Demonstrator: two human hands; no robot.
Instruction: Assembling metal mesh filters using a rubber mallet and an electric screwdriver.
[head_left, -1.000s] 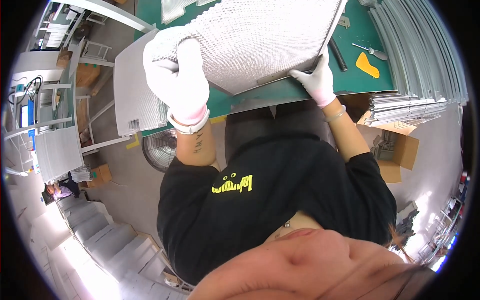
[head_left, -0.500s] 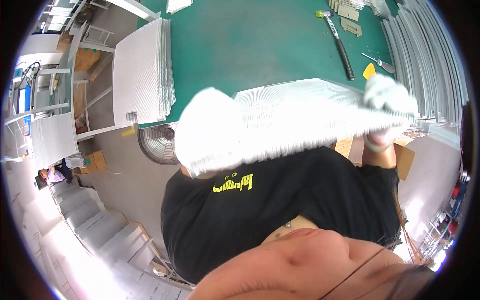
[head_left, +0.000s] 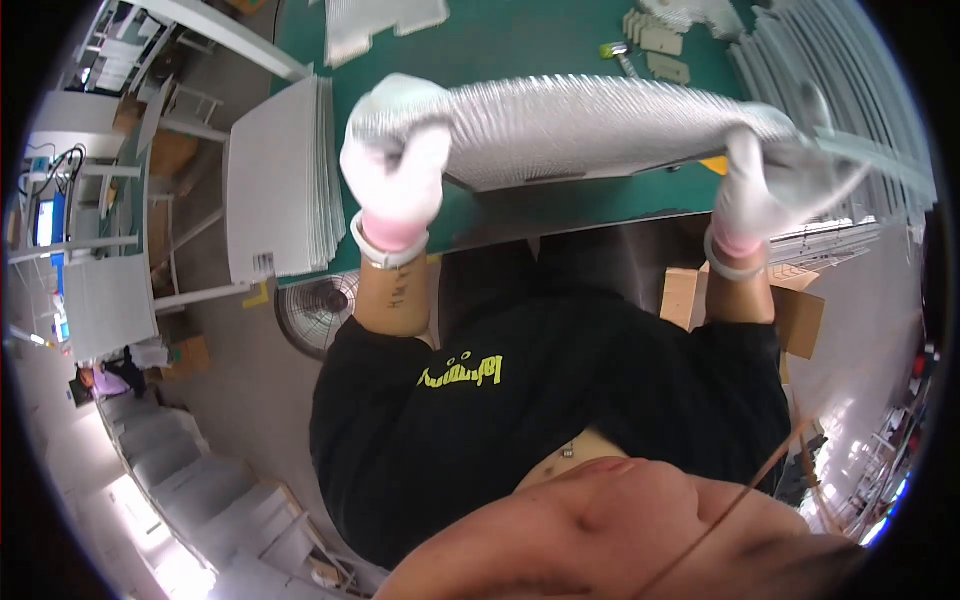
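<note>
A silvery fine-ribbed mesh panel (head_left: 600, 130) spans the space between my two gloved hands, above the near part of the green table (head_left: 470, 215). My left hand (head_left: 395, 160), in a white glove, is closed around the panel's left end. At the other end, my right hand (head_left: 765, 190) grips the panel with its thumb on the near side; its outer fingers look smeared and partly see-through. The panel covers part of the tabletop, including most of a hammer (head_left: 622, 60), whose head shows beyond the far edge. A yellow piece (head_left: 714, 165) peeks out beside my right hand.
A stack of pale mesh sheets (head_left: 275, 180) lies at the table's left, with more panels (head_left: 850, 90) at the right. Beige slotted plates (head_left: 660, 45) and a silvery sheet (head_left: 385, 22) lie at the back. Below stand a fan (head_left: 318, 305) and cardboard boxes (head_left: 800, 320).
Both hands have moved the panel away from my body, toward the table, and its tilt has changed. My forearms now show. The white glare over the left hand and panel has faded.
</note>
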